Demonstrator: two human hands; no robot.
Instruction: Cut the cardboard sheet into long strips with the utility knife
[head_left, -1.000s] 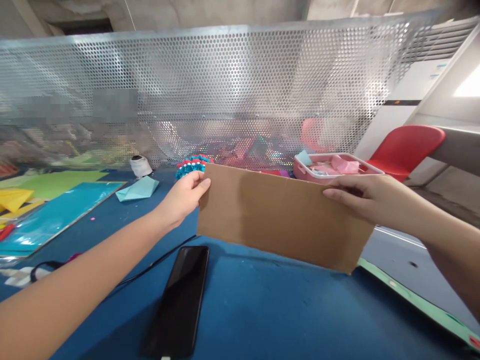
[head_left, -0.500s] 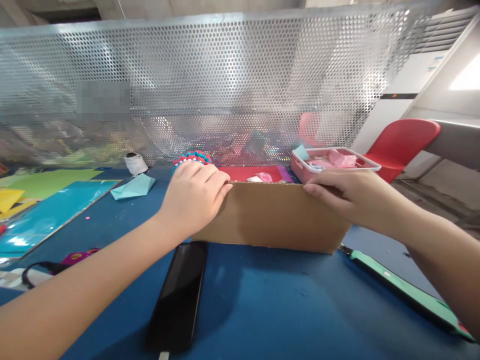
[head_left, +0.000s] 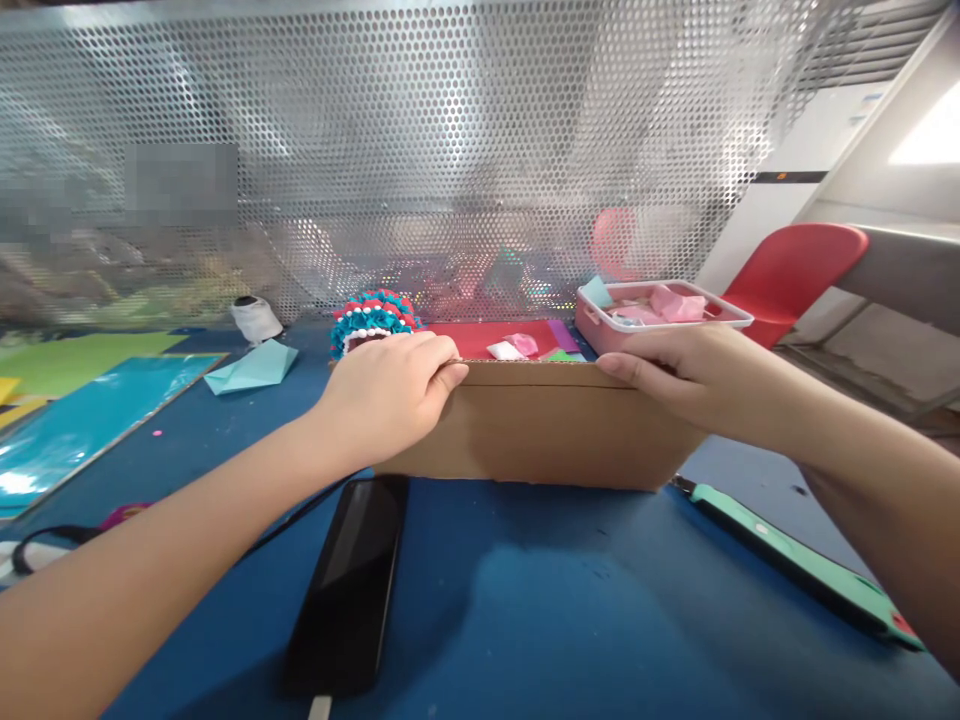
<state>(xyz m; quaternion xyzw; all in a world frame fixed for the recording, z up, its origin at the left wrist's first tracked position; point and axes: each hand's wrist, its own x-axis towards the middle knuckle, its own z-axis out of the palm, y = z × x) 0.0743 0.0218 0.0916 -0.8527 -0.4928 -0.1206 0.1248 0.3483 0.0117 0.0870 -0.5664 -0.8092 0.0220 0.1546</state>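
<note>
A brown piece of cardboard (head_left: 540, 430) stands on edge on the blue table, its broad face toward me. My left hand (head_left: 397, 385) grips its top edge at the left, thumb on the near side. At the right, my right hand (head_left: 675, 380) grips the same edge, thumb in front. The far-side fingertips are hidden behind the board. A crease line runs just under the top edge between the hands. A black phone (head_left: 349, 590) lies in front at the left. By the board's lower right corner is a green utility knife (head_left: 795, 560).
Behind the board are a blue, red and white ruffled piece (head_left: 375, 318), red sheet (head_left: 480, 338) and small packets (head_left: 514, 347). A pink bin (head_left: 660, 305) stands back right. Coloured sheets (head_left: 90, 420), folded light-blue paper (head_left: 253, 367) and a white roll (head_left: 256, 320) lie left. A perforated metal screen (head_left: 450, 150) rises behind.
The cardboard's top has tipped slightly, and a crease now shows below its edge. Both hands keep their grip. The view has shifted a little, showing more of the ruffled piece.
</note>
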